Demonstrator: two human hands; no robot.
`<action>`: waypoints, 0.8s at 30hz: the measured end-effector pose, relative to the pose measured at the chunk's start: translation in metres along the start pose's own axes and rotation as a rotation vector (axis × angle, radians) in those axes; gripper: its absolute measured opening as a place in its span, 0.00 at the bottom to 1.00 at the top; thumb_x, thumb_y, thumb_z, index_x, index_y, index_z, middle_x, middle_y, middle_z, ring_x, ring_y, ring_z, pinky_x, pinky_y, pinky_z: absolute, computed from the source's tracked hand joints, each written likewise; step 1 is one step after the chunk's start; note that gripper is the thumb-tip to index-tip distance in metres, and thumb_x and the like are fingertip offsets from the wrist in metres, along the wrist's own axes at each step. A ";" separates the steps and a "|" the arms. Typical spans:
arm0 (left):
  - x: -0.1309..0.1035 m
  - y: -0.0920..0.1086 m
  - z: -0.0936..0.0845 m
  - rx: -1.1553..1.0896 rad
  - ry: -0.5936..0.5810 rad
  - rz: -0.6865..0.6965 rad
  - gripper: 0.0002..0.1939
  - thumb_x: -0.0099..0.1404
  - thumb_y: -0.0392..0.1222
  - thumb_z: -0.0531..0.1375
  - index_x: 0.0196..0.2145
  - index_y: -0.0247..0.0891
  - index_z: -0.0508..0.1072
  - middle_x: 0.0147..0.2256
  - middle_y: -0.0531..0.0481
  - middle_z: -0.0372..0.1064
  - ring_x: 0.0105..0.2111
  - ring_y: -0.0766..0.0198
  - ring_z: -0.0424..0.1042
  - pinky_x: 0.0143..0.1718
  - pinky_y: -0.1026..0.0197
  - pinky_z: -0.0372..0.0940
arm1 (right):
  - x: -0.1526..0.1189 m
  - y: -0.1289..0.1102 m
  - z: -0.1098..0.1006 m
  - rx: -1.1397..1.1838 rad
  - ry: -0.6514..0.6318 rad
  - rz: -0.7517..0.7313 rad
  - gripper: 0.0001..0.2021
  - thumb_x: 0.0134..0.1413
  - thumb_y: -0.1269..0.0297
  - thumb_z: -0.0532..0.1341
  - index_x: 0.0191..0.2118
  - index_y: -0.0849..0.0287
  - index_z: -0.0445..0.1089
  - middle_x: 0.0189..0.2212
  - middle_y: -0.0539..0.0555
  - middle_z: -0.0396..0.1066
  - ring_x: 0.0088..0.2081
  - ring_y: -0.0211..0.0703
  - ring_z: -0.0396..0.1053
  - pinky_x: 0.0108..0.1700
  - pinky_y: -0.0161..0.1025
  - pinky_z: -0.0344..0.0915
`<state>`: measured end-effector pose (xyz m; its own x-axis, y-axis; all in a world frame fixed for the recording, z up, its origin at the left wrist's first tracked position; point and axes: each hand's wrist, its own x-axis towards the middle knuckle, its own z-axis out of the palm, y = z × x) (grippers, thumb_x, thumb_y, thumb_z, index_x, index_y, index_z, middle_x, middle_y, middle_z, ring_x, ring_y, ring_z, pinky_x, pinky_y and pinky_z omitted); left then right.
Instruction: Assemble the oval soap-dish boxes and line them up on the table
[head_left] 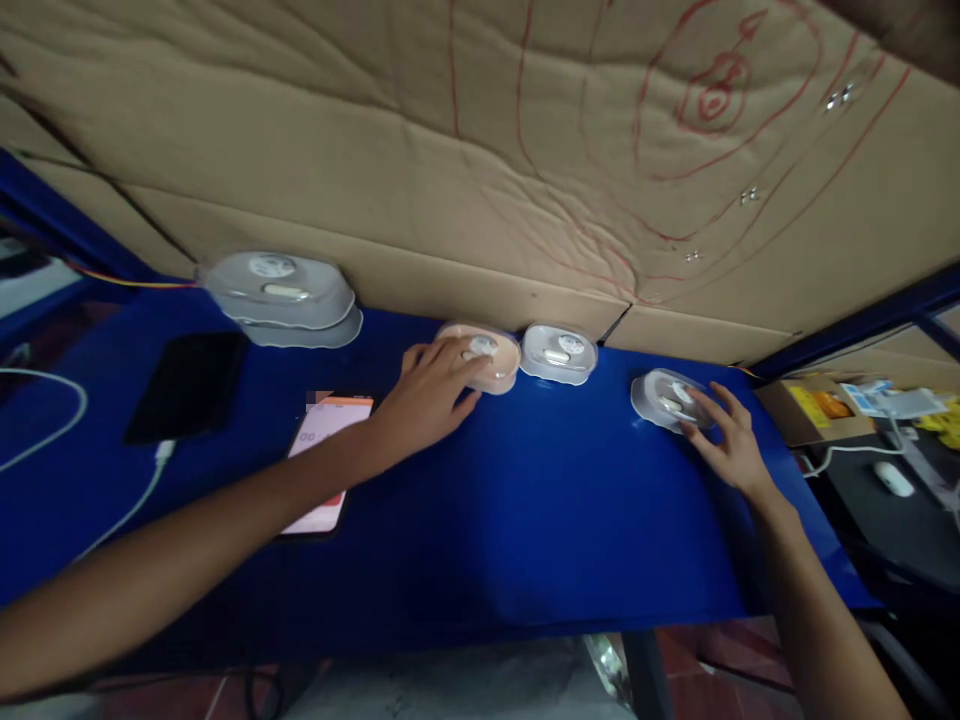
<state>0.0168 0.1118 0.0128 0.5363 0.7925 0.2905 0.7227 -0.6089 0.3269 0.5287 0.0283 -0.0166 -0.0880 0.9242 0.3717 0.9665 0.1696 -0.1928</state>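
My left hand [435,390] lies over the pink lidded container [504,362] near the back of the blue table, its fingers spread across the lid. Just right of it sits a clear-lidded white container [576,352], touched by neither hand. Farther right, my right hand [727,435] rests its fingertips and thumb at the right side of another clear-lidded container [660,395], with the fingers apart. At the back left stands a stack of larger translucent containers [289,290].
A lit phone [319,515] lies under my left forearm. A dark device [187,385] with a white cable is at the left. Cardboard [375,170] with red drawings walls the back. Beyond the right edge are an open box [802,425] and a white mouse [892,478].
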 end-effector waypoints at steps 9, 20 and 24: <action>-0.086 0.063 0.002 -0.238 -0.143 0.276 0.29 0.76 0.35 0.59 0.70 0.52 0.63 0.62 0.41 0.71 0.63 0.46 0.68 0.61 0.43 0.63 | 0.083 -0.072 0.060 0.112 -0.024 -0.145 0.32 0.70 0.41 0.56 0.71 0.52 0.65 0.71 0.67 0.59 0.71 0.68 0.59 0.69 0.70 0.56; -0.090 0.048 0.028 -0.425 -0.178 0.049 0.44 0.66 0.40 0.72 0.72 0.56 0.56 0.72 0.37 0.55 0.72 0.37 0.55 0.68 0.32 0.58 | -0.001 -0.256 0.028 0.376 -0.364 -0.625 0.44 0.67 0.41 0.63 0.79 0.52 0.45 0.74 0.66 0.57 0.76 0.64 0.52 0.71 0.64 0.60; -0.094 0.047 0.028 -0.545 -0.151 -0.035 0.59 0.61 0.44 0.76 0.76 0.57 0.43 0.69 0.36 0.58 0.70 0.35 0.59 0.67 0.31 0.57 | 0.006 -0.234 0.032 0.636 -0.357 -0.488 0.37 0.70 0.46 0.62 0.77 0.51 0.52 0.72 0.64 0.60 0.72 0.58 0.62 0.68 0.57 0.67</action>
<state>0.0127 0.0098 -0.0240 0.6013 0.7845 0.1519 0.4337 -0.4801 0.7625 0.2941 0.0053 0.0017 -0.6294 0.7327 0.2589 0.4933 0.6341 -0.5954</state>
